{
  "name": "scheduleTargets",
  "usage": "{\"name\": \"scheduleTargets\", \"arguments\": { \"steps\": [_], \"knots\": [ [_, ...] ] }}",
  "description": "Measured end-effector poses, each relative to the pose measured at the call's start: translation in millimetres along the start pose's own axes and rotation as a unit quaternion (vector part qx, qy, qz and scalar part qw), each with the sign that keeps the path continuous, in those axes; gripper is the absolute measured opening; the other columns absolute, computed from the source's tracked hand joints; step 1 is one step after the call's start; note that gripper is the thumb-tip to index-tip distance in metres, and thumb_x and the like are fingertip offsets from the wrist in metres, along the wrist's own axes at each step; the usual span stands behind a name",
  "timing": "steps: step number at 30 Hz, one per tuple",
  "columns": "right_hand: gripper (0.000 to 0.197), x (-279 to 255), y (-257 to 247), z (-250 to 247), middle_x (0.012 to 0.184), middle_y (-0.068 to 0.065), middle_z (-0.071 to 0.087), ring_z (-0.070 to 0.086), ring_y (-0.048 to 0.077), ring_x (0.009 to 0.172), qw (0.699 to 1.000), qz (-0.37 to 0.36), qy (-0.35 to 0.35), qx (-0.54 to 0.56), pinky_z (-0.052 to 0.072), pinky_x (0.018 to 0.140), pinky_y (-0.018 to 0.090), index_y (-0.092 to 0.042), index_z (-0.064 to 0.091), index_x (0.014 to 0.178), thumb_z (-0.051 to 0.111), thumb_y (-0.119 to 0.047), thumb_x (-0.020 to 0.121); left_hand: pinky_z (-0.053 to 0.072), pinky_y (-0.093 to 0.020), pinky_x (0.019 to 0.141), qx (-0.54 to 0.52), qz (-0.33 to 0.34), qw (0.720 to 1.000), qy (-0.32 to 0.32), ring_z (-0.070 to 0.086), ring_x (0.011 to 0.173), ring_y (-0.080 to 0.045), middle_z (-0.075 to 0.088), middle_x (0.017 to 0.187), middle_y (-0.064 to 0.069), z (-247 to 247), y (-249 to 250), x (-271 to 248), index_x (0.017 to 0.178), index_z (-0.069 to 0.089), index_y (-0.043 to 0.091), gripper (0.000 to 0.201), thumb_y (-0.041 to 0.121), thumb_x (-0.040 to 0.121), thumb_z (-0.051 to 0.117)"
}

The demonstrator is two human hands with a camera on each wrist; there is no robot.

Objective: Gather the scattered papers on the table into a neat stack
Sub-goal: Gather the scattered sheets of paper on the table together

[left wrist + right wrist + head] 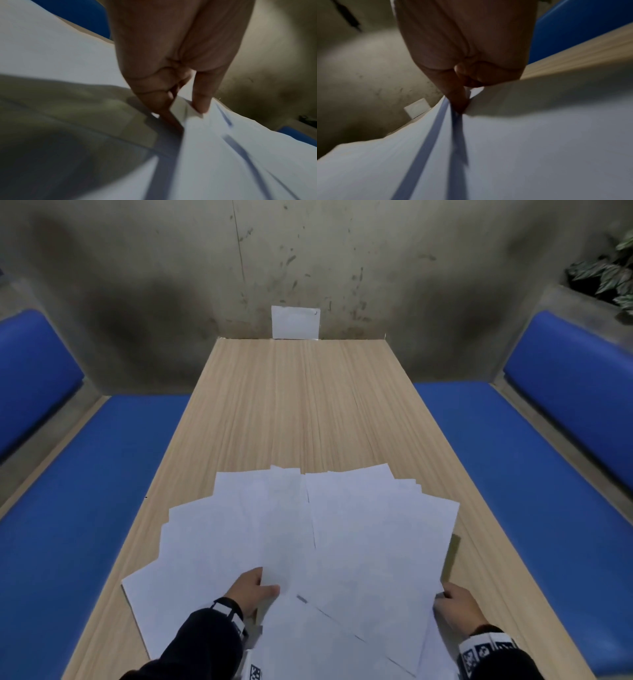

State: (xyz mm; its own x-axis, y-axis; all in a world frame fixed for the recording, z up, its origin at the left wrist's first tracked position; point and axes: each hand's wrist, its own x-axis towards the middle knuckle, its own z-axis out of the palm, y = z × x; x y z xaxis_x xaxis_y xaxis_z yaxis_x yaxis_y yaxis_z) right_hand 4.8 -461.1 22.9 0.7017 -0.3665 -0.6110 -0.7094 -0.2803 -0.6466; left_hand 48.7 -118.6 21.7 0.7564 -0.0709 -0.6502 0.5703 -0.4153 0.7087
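Note:
Several white papers [308,542] lie fanned out and overlapping on the near half of the wooden table [298,405]. My left hand [255,585] is among the sheets near the middle, pinching the papers [223,155] between thumb and fingers [202,102]. My right hand [452,604] is at the right edge of the fan, where its thumb and fingers pinch the papers [522,148]. The lowest sheets run out of view under my arms.
Blue padded benches [513,474] [85,491] flank the table on both sides. A small white card [296,322] stands against the grey wall at the table's far end. A leafy plant [609,273] sits at the upper right.

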Motion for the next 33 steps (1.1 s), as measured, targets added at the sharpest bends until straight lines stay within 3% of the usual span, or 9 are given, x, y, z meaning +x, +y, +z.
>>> {"name": "scheduleTargets", "arguments": {
  "steps": [6, 10, 14, 16, 18, 20, 23, 28, 33],
  "knots": [
    [0.023, -10, -10, 44, 0.091, 0.012, 0.057, 0.054, 0.027, 0.086, 0.988, 0.021, 0.007, 0.155, 0.042, 0.076, 0.033, -0.01, 0.058, 0.081, 0.041, -0.017, 0.094, 0.032, -0.035, 0.106, -0.108, -0.018, 0.993, 0.045, 0.041, 0.13, -0.028, 0.041, 0.144, -0.014, 20, 11, -5, 0.137, 0.037, -0.002, 0.076, 0.043, 0.081, 0.062],
    [0.049, -13, -8, 54, 0.122, 0.012, 0.057, 0.058, 0.029, 0.111, 0.977, 0.024, -0.039, 0.21, 0.046, 0.094, 0.038, 0.002, 0.047, 0.13, 0.056, -0.026, 0.091, 0.037, -0.035, 0.098, -0.201, -0.024, 0.979, -0.005, 0.055, 0.104, -0.025, 0.056, 0.121, -0.008, 25, 11, -9, 0.118, 0.052, -0.001, 0.082, 0.031, 0.052, 0.088],
    [0.021, -29, -12, 63, 0.082, 0.007, 0.066, 0.062, 0.024, 0.076, 0.991, -0.001, -0.055, 0.125, 0.051, 0.058, 0.025, 0.002, 0.064, 0.102, 0.051, 0.005, 0.085, 0.042, -0.039, 0.102, -0.244, -0.041, 0.969, 0.006, 0.06, 0.109, -0.03, 0.066, 0.11, -0.019, 38, 1, 3, 0.126, 0.047, -0.013, 0.098, 0.02, 0.045, 0.091],
    [0.018, -30, -13, 61, 0.084, 0.011, 0.065, 0.059, 0.022, 0.071, 0.991, 0.008, -0.057, 0.123, 0.05, 0.049, 0.019, -0.005, 0.064, 0.087, 0.051, 0.007, 0.083, 0.052, -0.034, 0.085, -0.21, -0.025, 0.977, 0.022, 0.065, 0.093, -0.028, 0.069, 0.098, -0.017, 37, -2, 5, 0.115, 0.055, -0.012, 0.07, 0.014, 0.057, 0.085],
    [0.015, -27, -11, 62, 0.099, 0.027, 0.064, 0.057, 0.027, 0.074, 0.989, -0.009, -0.053, 0.137, 0.049, 0.057, 0.023, 0.003, 0.061, 0.088, 0.062, -0.005, 0.076, 0.048, -0.024, 0.064, -0.168, -0.004, 0.985, 0.033, 0.063, 0.077, -0.021, 0.066, 0.081, -0.004, 32, 3, 0, 0.106, 0.061, -0.003, 0.039, 0.009, 0.072, 0.075],
    [0.062, -9, 2, 62, 0.115, 0.033, 0.056, 0.061, 0.035, 0.09, 0.989, -0.015, -0.045, 0.142, 0.049, 0.079, 0.033, 0.008, 0.06, 0.102, 0.077, -0.03, 0.057, 0.047, -0.024, 0.063, -0.168, 0.028, 0.985, 0.032, 0.063, 0.077, -0.02, 0.067, 0.081, -0.003, 25, 6, -8, 0.102, 0.063, 0.002, 0.029, 0.009, 0.075, 0.073],
    [0.099, 12, 15, 61, 0.111, 0.024, 0.061, 0.061, 0.038, 0.108, 0.969, -0.022, -0.087, 0.23, 0.043, 0.102, 0.054, -0.005, 0.06, 0.113, 0.092, -0.048, 0.029, 0.053, -0.036, 0.081, -0.2, 0.069, 0.977, 0.017, 0.069, 0.09, -0.032, 0.074, 0.094, -0.016, 15, 6, -15, 0.104, 0.068, 0.003, 0.069, 0.031, 0.045, 0.09],
    [0.019, -37, -39, 50, 0.077, 0.02, 0.076, 0.074, 0.03, 0.066, 0.89, -0.018, -0.28, 0.36, 0.061, 0.059, 0.033, 0.003, 0.076, 0.078, 0.071, -0.013, 0.07, 0.058, -0.032, 0.071, -0.228, 0.155, 0.961, 0.003, 0.072, 0.074, -0.021, 0.078, 0.075, -0.003, -5, 21, -35, 0.084, 0.071, 0.011, 0.087, 0.052, 0.009, 0.089],
    [0.051, -63, -97, 34, 0.081, 0.003, 0.078, 0.074, 0.019, 0.076, 0.894, -0.203, -0.201, 0.346, 0.061, 0.073, 0.029, -0.01, 0.073, 0.086, 0.091, -0.019, 0.039, 0.057, -0.015, 0.063, -0.205, 0.256, 0.944, 0.036, 0.072, 0.074, -0.004, 0.078, 0.074, 0.01, -43, 67, -71, 0.071, 0.078, 0.024, 0.053, 0.044, 0.024, 0.091]
  ]
}}
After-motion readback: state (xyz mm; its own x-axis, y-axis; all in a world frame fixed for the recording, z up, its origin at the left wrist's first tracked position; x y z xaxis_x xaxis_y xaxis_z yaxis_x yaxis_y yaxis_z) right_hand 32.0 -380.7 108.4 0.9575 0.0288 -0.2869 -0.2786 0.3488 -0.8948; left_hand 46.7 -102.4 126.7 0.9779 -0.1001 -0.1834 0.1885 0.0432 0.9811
